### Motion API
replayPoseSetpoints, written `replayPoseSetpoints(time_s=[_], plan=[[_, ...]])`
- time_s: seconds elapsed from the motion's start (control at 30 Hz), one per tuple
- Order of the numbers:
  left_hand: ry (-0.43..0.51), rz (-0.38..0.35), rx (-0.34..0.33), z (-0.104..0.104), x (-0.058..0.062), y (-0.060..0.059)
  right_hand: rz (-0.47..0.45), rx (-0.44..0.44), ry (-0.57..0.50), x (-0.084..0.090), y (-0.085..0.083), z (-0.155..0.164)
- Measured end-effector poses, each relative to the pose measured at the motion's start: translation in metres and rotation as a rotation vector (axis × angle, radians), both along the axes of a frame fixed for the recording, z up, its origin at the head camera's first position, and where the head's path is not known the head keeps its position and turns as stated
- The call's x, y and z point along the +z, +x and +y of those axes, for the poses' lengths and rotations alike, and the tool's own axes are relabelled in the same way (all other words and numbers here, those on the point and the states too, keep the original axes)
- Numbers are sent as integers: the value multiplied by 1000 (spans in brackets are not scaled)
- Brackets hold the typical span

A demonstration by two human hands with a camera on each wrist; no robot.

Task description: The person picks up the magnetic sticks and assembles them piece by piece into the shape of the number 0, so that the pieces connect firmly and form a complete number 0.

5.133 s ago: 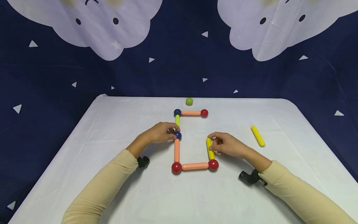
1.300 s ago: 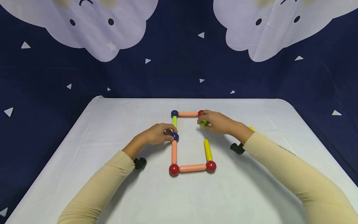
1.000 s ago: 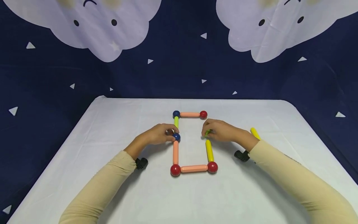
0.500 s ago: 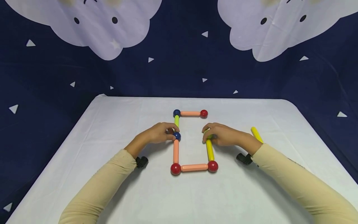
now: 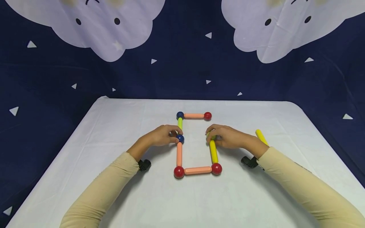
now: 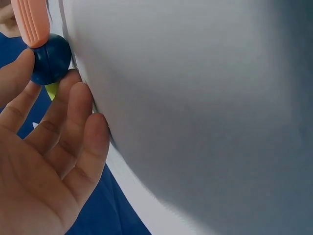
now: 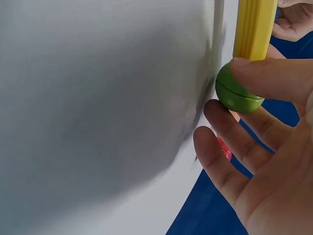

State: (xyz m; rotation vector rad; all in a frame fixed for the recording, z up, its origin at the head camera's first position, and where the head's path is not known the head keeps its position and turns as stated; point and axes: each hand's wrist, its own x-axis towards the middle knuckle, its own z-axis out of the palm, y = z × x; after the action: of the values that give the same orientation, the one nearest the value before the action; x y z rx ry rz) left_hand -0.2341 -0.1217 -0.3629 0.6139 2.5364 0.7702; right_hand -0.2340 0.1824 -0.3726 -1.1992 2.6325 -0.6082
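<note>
Smooth, glossy plastic rods and balls lie on a table (image 5: 114, 177) covered with matte white cloth. The left hand (image 5: 162, 135) pinches a dark blue ball (image 5: 180, 138) between thumb and curled fingers (image 6: 73, 112); the ball joins a ribbed salmon-pink rod (image 5: 179, 154) below to a lime-green rod (image 5: 180, 123) above. The right hand (image 5: 228, 137) grips a green ball (image 7: 237, 90), a sphere with a seam round its middle, thumb and fingers clamped on it, at the far end of a ribbed yellow rod (image 5: 213, 152). Two red balls (image 5: 179, 172) close the near corners of the frame, linked by a horizontal salmon rod (image 5: 198, 170). A second blue ball (image 5: 180, 115), a further salmon rod (image 5: 194, 116) and a red ball (image 5: 208, 116) form the far side. A loose yellow rod (image 5: 260, 136) lies beside the right forearm. Compared with half a second earlier, both hands keep their places. About a second before, the right hand held the green ball near the far red ball; it has since carried it down to the yellow rod's end.
</note>
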Motion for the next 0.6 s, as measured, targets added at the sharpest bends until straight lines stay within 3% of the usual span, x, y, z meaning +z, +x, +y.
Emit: replayPoseSetpoints(time_s=[0.6], plan=[[10,0,-11,0,-2,-2,-60,-83,-39,-3,-2,1]])
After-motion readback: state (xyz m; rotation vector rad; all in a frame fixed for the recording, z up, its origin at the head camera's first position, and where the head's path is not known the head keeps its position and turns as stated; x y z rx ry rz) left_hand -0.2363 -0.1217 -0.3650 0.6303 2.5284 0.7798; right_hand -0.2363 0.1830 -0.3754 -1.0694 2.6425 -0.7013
